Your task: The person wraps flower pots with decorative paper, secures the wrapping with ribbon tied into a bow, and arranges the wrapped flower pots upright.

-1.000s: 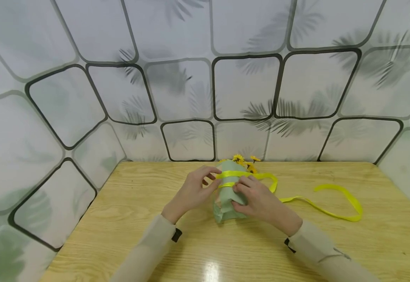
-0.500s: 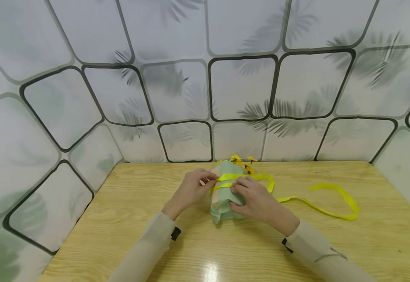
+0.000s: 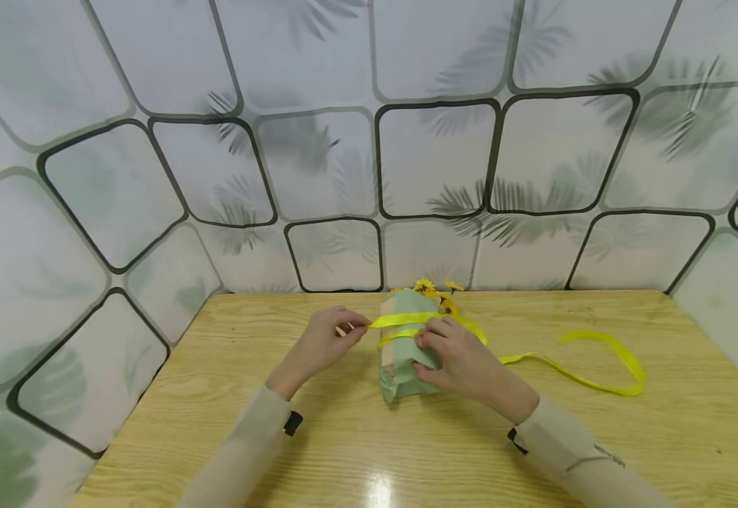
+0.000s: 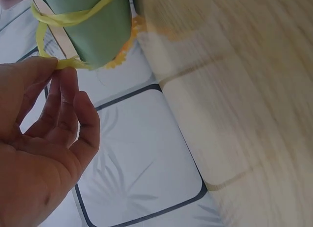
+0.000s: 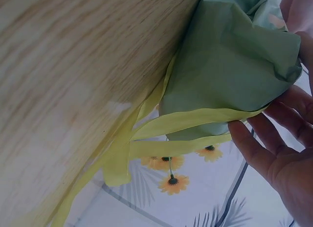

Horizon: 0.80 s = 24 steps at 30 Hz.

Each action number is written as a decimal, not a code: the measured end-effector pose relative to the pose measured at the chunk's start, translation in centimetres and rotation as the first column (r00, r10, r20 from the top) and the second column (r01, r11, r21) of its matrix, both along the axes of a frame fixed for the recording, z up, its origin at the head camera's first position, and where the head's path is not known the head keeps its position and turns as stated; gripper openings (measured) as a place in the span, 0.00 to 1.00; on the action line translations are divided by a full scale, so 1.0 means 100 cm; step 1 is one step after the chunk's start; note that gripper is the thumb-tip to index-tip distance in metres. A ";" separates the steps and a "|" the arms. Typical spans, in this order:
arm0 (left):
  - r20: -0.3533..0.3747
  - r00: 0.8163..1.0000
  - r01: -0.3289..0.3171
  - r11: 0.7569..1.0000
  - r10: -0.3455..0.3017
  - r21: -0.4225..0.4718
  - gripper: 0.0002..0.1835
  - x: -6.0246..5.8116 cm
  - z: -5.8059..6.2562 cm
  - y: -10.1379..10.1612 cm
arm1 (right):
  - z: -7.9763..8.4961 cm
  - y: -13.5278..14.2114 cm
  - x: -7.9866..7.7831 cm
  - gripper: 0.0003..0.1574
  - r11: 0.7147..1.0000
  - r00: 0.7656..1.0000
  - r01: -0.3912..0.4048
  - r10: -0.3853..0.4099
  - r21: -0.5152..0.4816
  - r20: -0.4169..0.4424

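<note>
A bouquet wrapped in pale green paper point(image 3: 401, 372) lies on the table, its yellow flowers point(image 3: 425, 285) showing at the far end. Yellow ribbon point(image 3: 413, 319) crosses the wrapping in two bands. My left hand point(image 3: 318, 346) pinches one ribbon end between thumb and fingertips, just left of the bouquet; the left wrist view shows this pinched ribbon point(image 4: 68, 64) close up. My right hand point(image 3: 467, 360) grips the bouquet's right side, its fingers on the lower band and its thumb on the paper nearer me. In the right wrist view, fingertips touch the ribbon point(image 5: 190, 118) at the paper's edge.
The ribbon's long tail point(image 3: 629, 363) curls across the wooden table point(image 3: 248, 395) to the right. Behind the table stands a patterned wall covering point(image 3: 439, 159), close to the flower heads. Similar covering rises on both sides.
My left hand has moved left, away from the bouquet, drawing the upper ribbon band out past the paper's left edge. The ribbon loop at right has shrunk. My right hand stays in place.
</note>
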State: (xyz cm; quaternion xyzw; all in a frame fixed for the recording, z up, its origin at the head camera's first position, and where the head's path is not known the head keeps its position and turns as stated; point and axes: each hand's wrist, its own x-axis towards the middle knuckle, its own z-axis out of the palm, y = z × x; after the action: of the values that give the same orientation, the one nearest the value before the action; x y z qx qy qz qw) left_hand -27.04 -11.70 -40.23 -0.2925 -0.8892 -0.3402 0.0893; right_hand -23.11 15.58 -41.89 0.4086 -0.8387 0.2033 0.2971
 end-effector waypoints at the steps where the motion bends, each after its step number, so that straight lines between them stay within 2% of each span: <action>1: 0.005 1.000 -0.004 1.000 0.004 -0.004 0.07 0.001 0.000 -0.003 | 0.000 0.000 0.000 0.17 1.000 1.000 -0.004 0.004 -0.001 -0.002; 15: 0.052 0.997 -0.048 0.996 0.052 -0.071 0.07 0.007 -0.006 -0.036 | 0.000 0.000 -0.001 0.16 0.999 0.999 -0.037 0.037 -0.013 -0.040; 24: 0.081 0.991 -0.094 0.983 0.108 -0.160 0.07 0.009 -0.006 -0.054 | 0.001 -0.001 0.000 0.17 1.000 0.999 -0.028 0.028 -0.013 -0.040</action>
State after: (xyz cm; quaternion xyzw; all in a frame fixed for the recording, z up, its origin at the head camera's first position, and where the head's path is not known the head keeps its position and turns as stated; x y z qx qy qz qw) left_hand -26.11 -17.07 -40.86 -0.2374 -0.9299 -0.2774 0.0437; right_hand -23.08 15.50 -41.76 0.4222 -0.8254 0.2049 0.3138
